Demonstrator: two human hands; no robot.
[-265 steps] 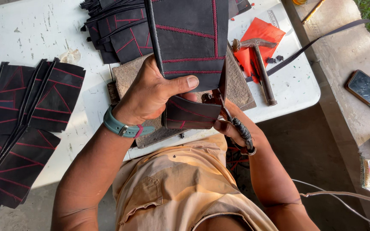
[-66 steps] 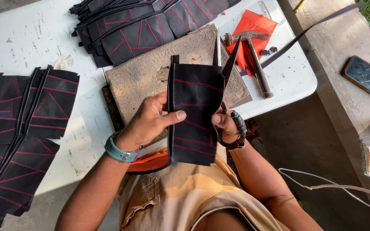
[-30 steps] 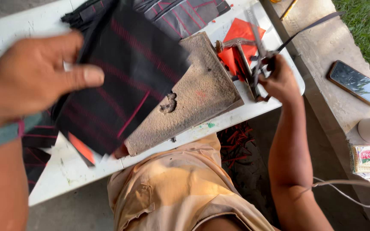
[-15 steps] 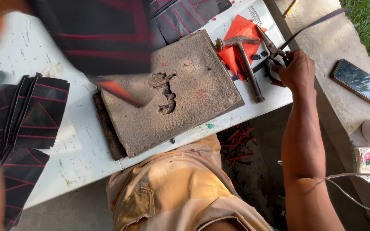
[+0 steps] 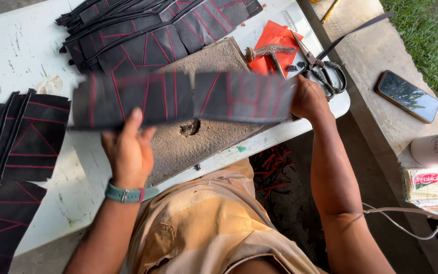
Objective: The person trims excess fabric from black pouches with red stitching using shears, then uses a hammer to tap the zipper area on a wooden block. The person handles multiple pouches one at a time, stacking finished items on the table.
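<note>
A long black leather strip with red stitched lines [image 5: 183, 99] is stretched out flat above the table, blurred by motion. My left hand [image 5: 126, 149] grips its lower edge left of the middle. My right hand [image 5: 307, 99] holds its right end. Under the strip lies a worn brown work board [image 5: 204, 139] with a pitted hole in it. A hammer [image 5: 267, 53] and scissors [image 5: 320, 68] lie on the table just beyond my right hand.
More black red-stitched pieces are piled at the back [image 5: 153, 25] and stacked at the left [image 5: 16, 152] of the white table [image 5: 21, 56]. Red sheets [image 5: 280, 38] lie under the hammer. A phone [image 5: 406, 96], a pale cup and a snack pack sit on the concrete ledge at the right.
The strip was swung up at the left in my left hand alone while my right hand was at the scissors. Now it is unfolded lengthwise and both hands hold it over the board.
</note>
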